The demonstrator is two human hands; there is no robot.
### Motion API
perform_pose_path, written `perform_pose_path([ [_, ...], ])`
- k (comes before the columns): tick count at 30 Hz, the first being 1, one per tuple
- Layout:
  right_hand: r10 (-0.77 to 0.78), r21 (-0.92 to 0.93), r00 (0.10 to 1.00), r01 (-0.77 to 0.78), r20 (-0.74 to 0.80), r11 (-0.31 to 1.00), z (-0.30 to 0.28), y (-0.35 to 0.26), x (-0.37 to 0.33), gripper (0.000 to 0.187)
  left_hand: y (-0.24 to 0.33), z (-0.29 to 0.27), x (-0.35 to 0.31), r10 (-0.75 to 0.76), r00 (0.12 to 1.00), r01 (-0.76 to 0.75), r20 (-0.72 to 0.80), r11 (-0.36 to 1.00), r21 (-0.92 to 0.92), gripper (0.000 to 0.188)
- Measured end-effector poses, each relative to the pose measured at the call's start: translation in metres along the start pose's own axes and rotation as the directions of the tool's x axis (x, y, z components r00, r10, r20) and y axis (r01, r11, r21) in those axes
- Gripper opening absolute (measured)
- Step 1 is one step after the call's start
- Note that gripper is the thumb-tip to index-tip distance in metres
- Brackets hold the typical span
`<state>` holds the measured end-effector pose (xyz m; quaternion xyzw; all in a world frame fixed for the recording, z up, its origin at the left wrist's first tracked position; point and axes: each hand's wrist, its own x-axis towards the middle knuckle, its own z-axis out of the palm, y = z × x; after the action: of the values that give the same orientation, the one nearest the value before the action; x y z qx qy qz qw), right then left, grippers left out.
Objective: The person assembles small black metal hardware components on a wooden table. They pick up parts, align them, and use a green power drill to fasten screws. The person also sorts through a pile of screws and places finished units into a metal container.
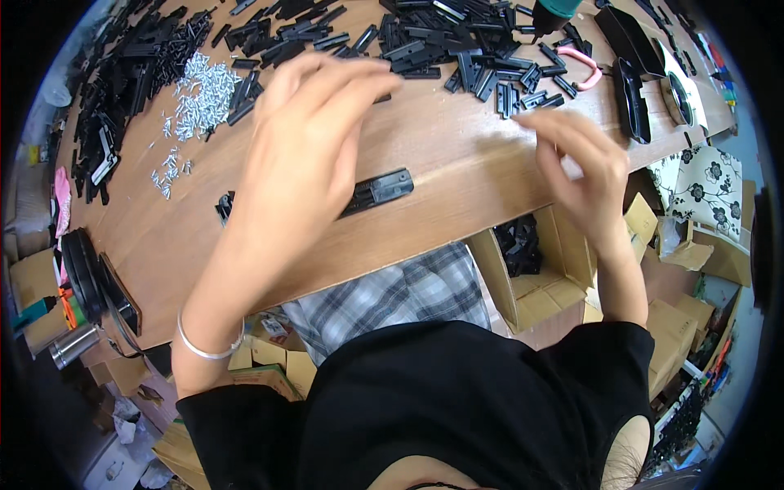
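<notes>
My left hand [306, 135] hovers over the middle of the wooden table, fingers stretched out to the right, with nothing seen in them. Beneath it lies a long black slotted part [382, 191], its middle hidden by the hand and wrist. My right hand [584, 167] is raised over the table's right front edge, fingers curved leftward and apart from the thumb. A small white patch shows between its fingers; I cannot make out what it is. Nearest its fingertips are several short black slotted parts [508, 100] on the table.
Black parts [425, 45] are heaped along the far side, beside a pile of silver screws [204, 98]. A green-and-black power tool [555, 15] hangs at the top, near a pink-handled tool [581, 69]. An open cardboard box [563, 302] with black parts stands below the front edge.
</notes>
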<state>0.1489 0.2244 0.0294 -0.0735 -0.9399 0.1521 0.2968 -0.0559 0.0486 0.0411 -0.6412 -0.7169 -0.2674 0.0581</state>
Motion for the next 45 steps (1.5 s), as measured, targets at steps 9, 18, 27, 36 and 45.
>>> perform_pose_path([
  [9,-0.103,-0.080,0.989,0.112,0.105,0.991,0.012,0.036,0.022,0.025,-0.020,0.026,0.019,-0.022,0.991,-0.017,0.133,0.958,0.285,0.043],
  [18,-0.071,-0.409,0.994,0.032,-0.080,0.912,0.040,0.001,0.011,0.022,-0.001,0.007,0.010,-0.052,0.996,0.037,0.074,0.981,0.192,0.027],
  [27,0.070,-0.147,0.994,-0.081,-0.079,0.986,0.034,-0.003,0.002,0.019,0.009,-0.025,-0.031,-0.114,0.980,0.111,0.161,0.993,0.030,0.045],
  [36,-0.378,0.057,0.909,0.374,0.174,0.926,0.049,-0.060,0.028,0.029,0.005,-0.020,-0.066,-0.238,0.962,0.234,0.135,0.971,0.042,0.077],
  [45,-0.347,0.108,0.918,0.332,0.191,0.937,0.063,-0.066,0.024,0.028,0.007,-0.010,-0.067,-0.286,0.954,0.289,0.094,0.957,-0.011,0.069],
])
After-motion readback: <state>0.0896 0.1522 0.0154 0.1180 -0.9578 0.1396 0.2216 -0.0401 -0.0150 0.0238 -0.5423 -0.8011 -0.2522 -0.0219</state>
